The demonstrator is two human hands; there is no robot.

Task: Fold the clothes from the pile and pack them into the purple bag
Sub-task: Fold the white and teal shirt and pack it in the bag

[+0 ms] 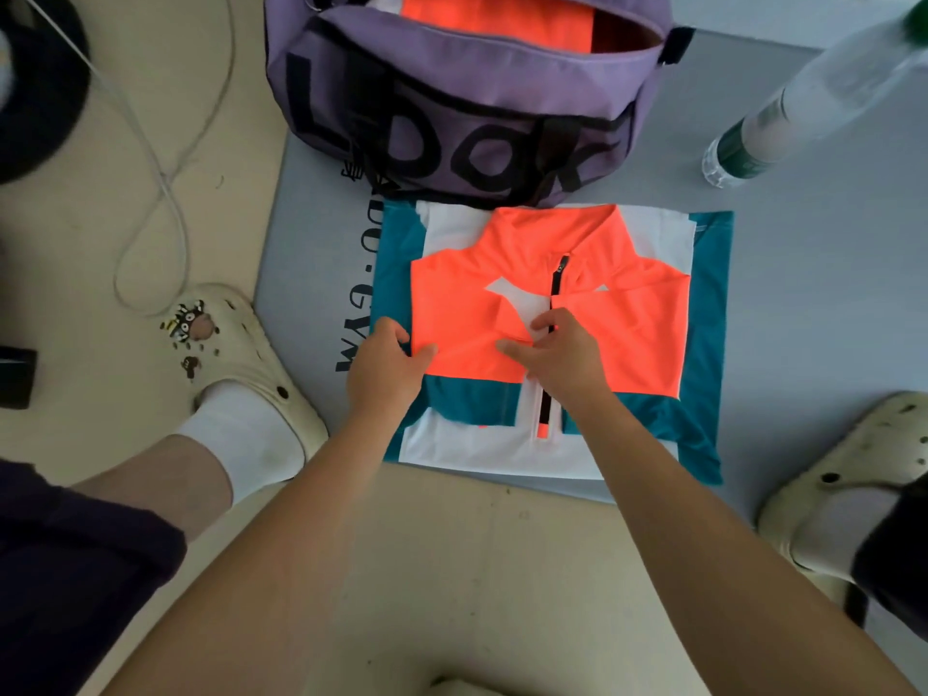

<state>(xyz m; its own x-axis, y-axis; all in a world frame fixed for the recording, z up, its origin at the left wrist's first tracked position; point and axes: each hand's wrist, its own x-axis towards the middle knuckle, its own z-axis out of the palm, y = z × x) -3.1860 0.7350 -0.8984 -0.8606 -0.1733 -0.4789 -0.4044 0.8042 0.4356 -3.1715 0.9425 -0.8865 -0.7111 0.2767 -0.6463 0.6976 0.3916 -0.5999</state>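
Centrally, a jacket (547, 313) in orange, teal and white is laid flat on a grey mat (803, 293) spread over the floor (452, 570), its collar turned toward twelve o'clock and its zip running down the middle. At the jacket's nine o'clock edge, the orange cloth is pinched by the left hand (384, 366), the fingers (396, 334) curled over the fold and the thumb pressed in from the side. Near the zip, a fold of orange cloth is held by the right hand (562, 359), its fingers bent down onto the fabric. At twelve o'clock from the jacket, just touching its collar end, the purple bag (467, 92) is seen with its top open, and orange and white cloth is visible inside it. A clear plastic bottle (783, 113) with a green label is lying on the mat at about two o'clock. Cream clogs are worn on both feet: one (246, 344) is set at nine o'clock beside the mat, the other (843, 469) at four o'clock. A pale cable (165, 183) is looped on the floor at ten o'clock.
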